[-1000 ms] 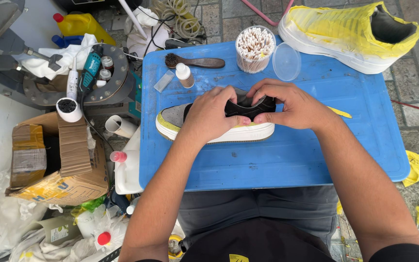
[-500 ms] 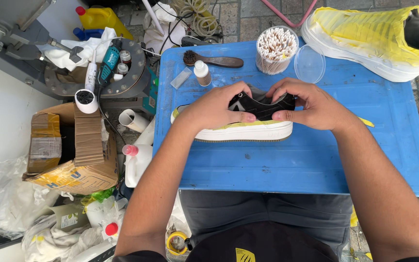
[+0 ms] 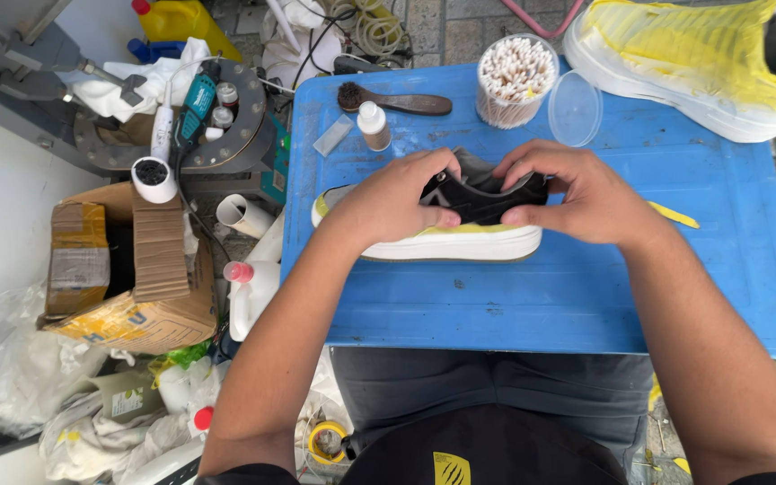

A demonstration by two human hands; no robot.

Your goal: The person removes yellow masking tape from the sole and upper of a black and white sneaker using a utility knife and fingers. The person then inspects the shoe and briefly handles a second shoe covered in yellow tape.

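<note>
A black sneaker (image 3: 460, 224) with a thick white sole lies on its side near the middle of a blue desk (image 3: 541, 305), its toe pointing to the person's left. Yellow tape shows along the edge between its upper and sole. Both hands grip the sneaker from above. The left hand (image 3: 392, 199) is closed over the front part of the upper, thumb pressed against the black material. The right hand (image 3: 586, 193) is closed around the heel and collar, fingers curled over the opening. The thumbs nearly meet at the middle of the shoe.

Behind the sneaker, toward the far edge of the desk, stand a small white bottle (image 3: 374, 126) with a brown cap end, a wooden-handled brush (image 3: 394, 101), a clear tub of cotton swabs (image 3: 515, 81) and, just beside it, its clear round lid (image 3: 575, 109). A strip of yellow tape (image 3: 673, 215) lies on the desk near the right wrist. At the far right corner rests a second sneaker (image 3: 693, 63), covered in yellow masking tape, with a white sole.

To the left of the desk, on the floor, sit a torn cardboard box (image 3: 127, 269), a white plastic bottle with a pink cap (image 3: 249, 292), a teal rotary tool (image 3: 196, 106) on a round metal plate, white rags and a yellow jug (image 3: 181, 20). The person's dark trousers show below the desk's near edge.
</note>
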